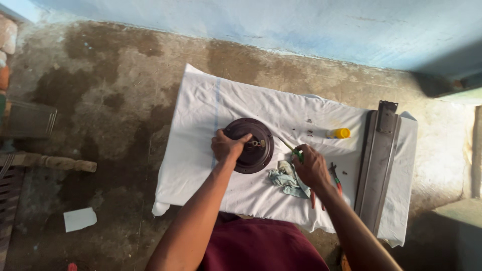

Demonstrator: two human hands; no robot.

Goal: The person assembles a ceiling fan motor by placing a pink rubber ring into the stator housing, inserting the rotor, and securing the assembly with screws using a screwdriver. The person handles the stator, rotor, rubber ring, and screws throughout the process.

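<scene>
Hands are working on a dark round metal motor housing (249, 145) at the middle of a white cloth (201, 130) spread on the floor.

The left hand (227, 146) is gripping the housing's rim; the right hand (311, 166), closed around a green-handled screwdriver (292, 149), is angling its tip toward the central shaft, judging by the pose, and needs steady aim next.

We see soft, even daylight — brightest on the white cloth (281, 108), with no harsh glare. Corners fall dim, edges bend slightly, and focus stays fairly sharp throughout.
</scene>
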